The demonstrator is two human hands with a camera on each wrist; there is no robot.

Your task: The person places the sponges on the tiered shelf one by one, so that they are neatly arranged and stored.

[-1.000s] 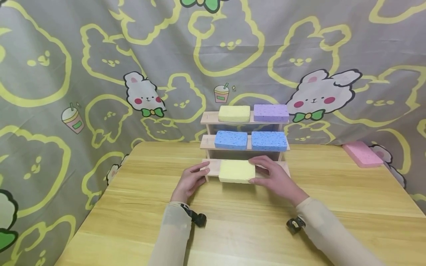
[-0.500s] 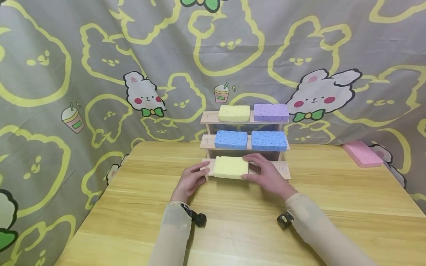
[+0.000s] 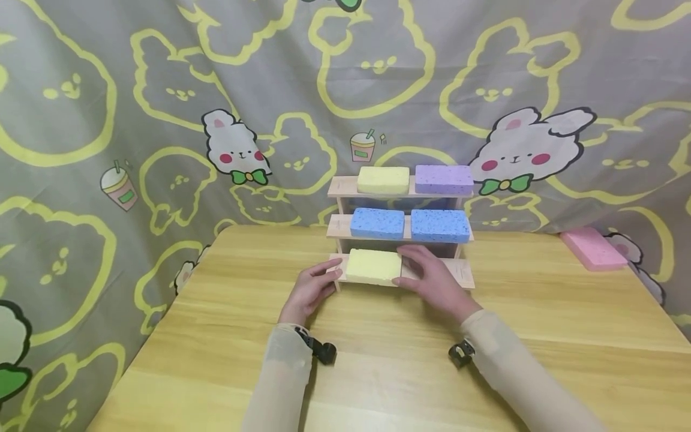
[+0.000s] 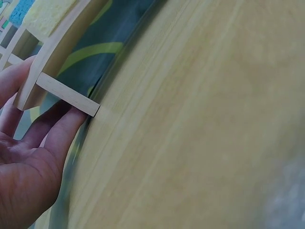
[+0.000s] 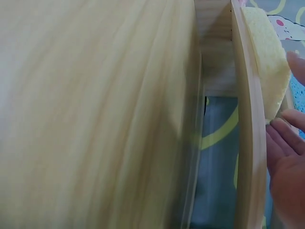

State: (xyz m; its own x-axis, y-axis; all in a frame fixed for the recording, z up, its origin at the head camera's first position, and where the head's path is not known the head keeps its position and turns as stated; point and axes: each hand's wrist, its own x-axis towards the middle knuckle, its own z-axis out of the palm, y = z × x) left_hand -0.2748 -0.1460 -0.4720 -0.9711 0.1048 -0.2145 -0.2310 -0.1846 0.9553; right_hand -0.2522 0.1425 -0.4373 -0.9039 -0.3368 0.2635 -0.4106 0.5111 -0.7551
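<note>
A yellow sponge [image 3: 373, 267] lies on the lowest tier of a three-tier wooden rack [image 3: 463, 273], toward its left part. My right hand [image 3: 434, 282] pinches the sponge's right end, thumb in front and fingers behind. In the right wrist view this sponge [image 5: 268, 57] lies flat along the board. At the rack's left end, my left hand [image 3: 310, 291] holds the lowest board. The left wrist view shows that hand [image 4: 33, 162] round the board's end and beside its short leg [image 4: 69, 94]. Two blue sponges [image 3: 376, 223] sit side by side on the middle tier.
On the top tier are another yellow sponge [image 3: 383, 180] and a purple sponge [image 3: 444, 179]. A pink sponge [image 3: 594, 249] lies at the table's far right edge. The wooden table [image 3: 388, 366] extends in front of the rack. Behind hangs a patterned grey curtain [image 3: 302, 78].
My right hand has carried the yellow sponge left along the lowest tier and set it down on the board. My left hand stays at the rack's end. The head view has shifted slightly.
</note>
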